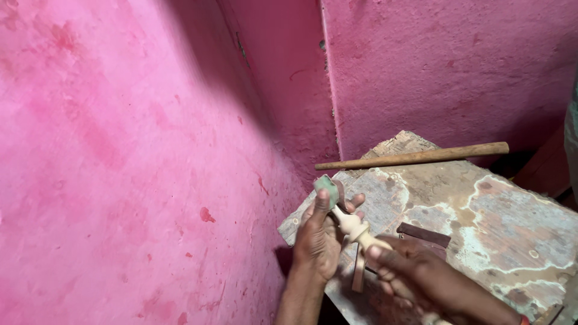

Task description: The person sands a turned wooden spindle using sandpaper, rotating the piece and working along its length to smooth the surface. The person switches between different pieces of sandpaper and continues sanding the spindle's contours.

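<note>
My left hand (318,241) pinches a small folded green-and-brown piece of sandpaper (328,188) between thumb and fingers, pressed on the tip of a pale turned wooden spindle (355,229). My right hand (421,278) grips the lower part of that spindle, near the bottom of the view. Both hands hover over the near left corner of a worn wooden board (494,222).
A long round wooden stick (412,157) lies across the far end of the board. Flat dark strips (424,233) rest on the board beside my right hand, and a thin wooden strip (359,271) lies under the hands. Pink plastered walls (138,156) close in on the left and behind.
</note>
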